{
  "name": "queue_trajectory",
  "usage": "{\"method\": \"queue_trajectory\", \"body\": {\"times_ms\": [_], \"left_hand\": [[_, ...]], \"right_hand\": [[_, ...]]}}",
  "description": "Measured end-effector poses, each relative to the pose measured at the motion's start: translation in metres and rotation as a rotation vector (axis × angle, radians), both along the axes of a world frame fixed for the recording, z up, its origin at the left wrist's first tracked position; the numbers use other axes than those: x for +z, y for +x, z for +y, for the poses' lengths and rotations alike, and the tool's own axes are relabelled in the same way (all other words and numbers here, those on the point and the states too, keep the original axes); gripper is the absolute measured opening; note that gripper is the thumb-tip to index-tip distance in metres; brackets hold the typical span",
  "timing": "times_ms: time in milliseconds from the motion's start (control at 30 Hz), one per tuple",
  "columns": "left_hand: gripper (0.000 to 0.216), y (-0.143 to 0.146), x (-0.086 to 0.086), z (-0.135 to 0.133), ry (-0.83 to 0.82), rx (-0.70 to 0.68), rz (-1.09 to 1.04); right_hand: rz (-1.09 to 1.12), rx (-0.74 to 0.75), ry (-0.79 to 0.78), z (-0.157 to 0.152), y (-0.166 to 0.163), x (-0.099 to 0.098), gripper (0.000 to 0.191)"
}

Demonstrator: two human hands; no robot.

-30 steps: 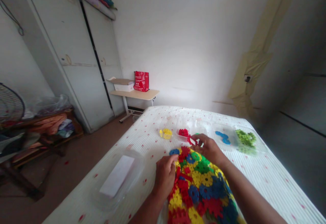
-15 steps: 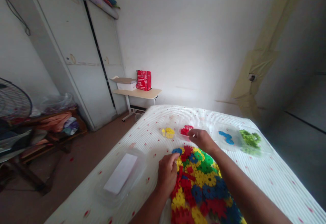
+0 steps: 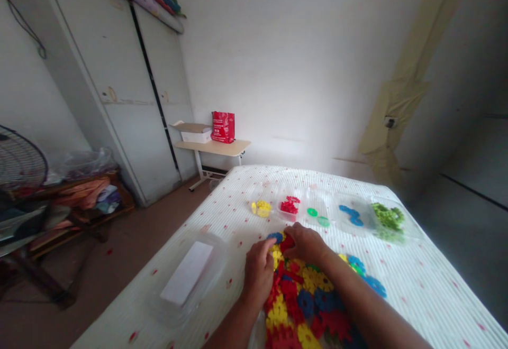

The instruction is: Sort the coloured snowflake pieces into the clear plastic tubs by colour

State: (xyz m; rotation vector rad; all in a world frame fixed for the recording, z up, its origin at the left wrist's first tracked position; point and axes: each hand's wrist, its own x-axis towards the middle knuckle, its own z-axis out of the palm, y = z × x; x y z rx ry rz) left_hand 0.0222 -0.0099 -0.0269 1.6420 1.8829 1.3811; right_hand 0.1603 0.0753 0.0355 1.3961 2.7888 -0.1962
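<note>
A heap of gear-shaped plastic building discs in red, yellow, blue and green lies in front of me. My right hand is at the far end of the heap, thumb and fingers around a red disc. At the heap's left edge, my left hand rests with bent fingers, the index fingertip beside a blue disc. Whatever lies under its palm is hidden. Beyond the hands stand clear tubs with yellow pieces, red pieces, green discs, blue discs and light green pieces.
A clear tub holding a white block is on the left of the striped cloth. Farther back, a small table carries a white box and a red bag. A fan stands at far left.
My right hand has drawn back from the tub of red pieces to the heap and taken hold of a red disc. The green discs in their tub are now uncovered. My left hand has barely moved.
</note>
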Motion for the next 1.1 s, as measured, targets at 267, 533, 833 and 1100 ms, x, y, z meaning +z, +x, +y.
{"method": "queue_trajectory", "body": {"times_ms": [267, 533, 833, 1100], "left_hand": [[0.039, -0.001, -0.006, 0.002, -0.008, 0.016, -0.011], [0.039, 0.000, -0.004, 0.002, -0.012, 0.013, 0.019], [0.040, -0.001, -0.007, 0.003, -0.009, 0.015, 0.004], [0.039, -0.001, -0.006, 0.003, -0.009, 0.013, 0.015]], "right_hand": [[0.024, 0.028, -0.050, 0.010, 0.014, 0.003, 0.033], [0.122, -0.059, -0.078, 0.015, 0.036, 0.019, 0.033], [0.175, 0.020, -0.082, 0.010, 0.020, 0.004, 0.049], [0.137, 0.018, -0.127, 0.008, 0.013, -0.005, 0.066]]}}
